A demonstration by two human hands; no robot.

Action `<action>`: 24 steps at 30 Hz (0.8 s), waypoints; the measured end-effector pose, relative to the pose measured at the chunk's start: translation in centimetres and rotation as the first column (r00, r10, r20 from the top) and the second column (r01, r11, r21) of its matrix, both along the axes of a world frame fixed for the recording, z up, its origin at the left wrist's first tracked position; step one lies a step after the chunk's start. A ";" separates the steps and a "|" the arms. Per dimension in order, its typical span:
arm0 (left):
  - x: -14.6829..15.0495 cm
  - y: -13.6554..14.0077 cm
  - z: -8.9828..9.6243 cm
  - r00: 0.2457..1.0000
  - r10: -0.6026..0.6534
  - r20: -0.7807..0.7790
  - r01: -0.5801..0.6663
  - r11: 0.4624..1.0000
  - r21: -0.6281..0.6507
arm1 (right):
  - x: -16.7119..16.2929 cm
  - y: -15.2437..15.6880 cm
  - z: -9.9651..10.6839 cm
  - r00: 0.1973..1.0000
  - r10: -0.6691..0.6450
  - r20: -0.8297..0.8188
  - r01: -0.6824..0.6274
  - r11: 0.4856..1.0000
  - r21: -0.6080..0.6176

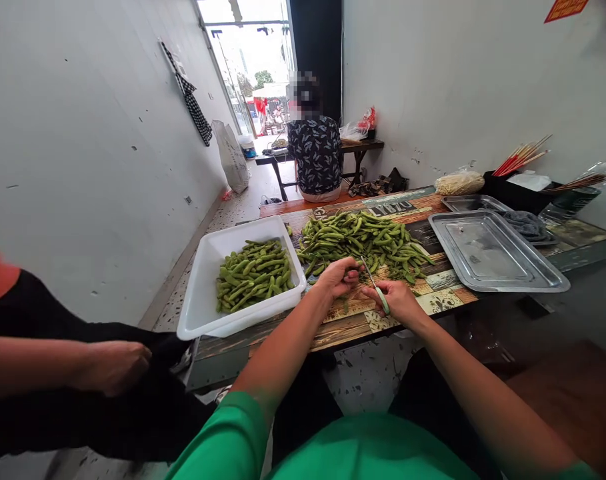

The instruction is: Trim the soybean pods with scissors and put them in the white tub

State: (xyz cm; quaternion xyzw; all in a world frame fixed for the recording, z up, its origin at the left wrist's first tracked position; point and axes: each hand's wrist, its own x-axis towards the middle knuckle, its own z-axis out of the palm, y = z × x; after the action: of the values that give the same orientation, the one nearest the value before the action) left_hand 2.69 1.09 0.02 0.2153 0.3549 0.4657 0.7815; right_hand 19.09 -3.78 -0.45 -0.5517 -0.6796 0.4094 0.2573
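Note:
Scissors with a pale green handle (383, 301) are in my right hand (399, 301), whose fingers wrap round the grip. Their blades point up and left, close to the fingertips of my left hand (339, 277). My left hand is closed in a pinch on what looks like a green edamame pod, mostly covered by the fingers. Just beyond both hands, a loose heap of edamame pods (363, 237) spreads over the patterned wooden table (350, 323). To the left, a white plastic tub (195, 300) holds more pods (255, 273).
Metal trays (503, 270) lie on the right, near a black box (515, 190) of skewers and a pale bundle in plastic (460, 183). Another person's closed hand (115, 367) is at the left. Someone in a patterned shirt (315, 157) sits beyond the table, facing away.

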 end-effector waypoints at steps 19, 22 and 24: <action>0.1 -0.7 0.0 0.992 -0.125 -0.014 0.124 0.992 -0.031 | 5.8 9.2 0.2 0.924 -0.373 0.081 0.357 0.919 0.167; 0.6 -1.0 -0.2 0.982 -0.187 -0.023 0.186 0.982 -0.018 | 4.9 7.6 0.6 0.945 -0.315 -0.094 0.327 0.929 0.174; 0.8 -1.1 -0.3 0.975 -0.222 -0.017 0.222 0.975 -0.008 | 4.1 6.5 0.9 0.951 -0.248 -0.183 0.278 0.947 0.163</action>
State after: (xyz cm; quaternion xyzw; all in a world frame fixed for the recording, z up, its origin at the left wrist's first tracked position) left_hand 3.53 -0.01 -0.27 0.2553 0.3368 0.3726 0.8261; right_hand 23.16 2.69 0.47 -0.5765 -0.6121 0.3488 0.4140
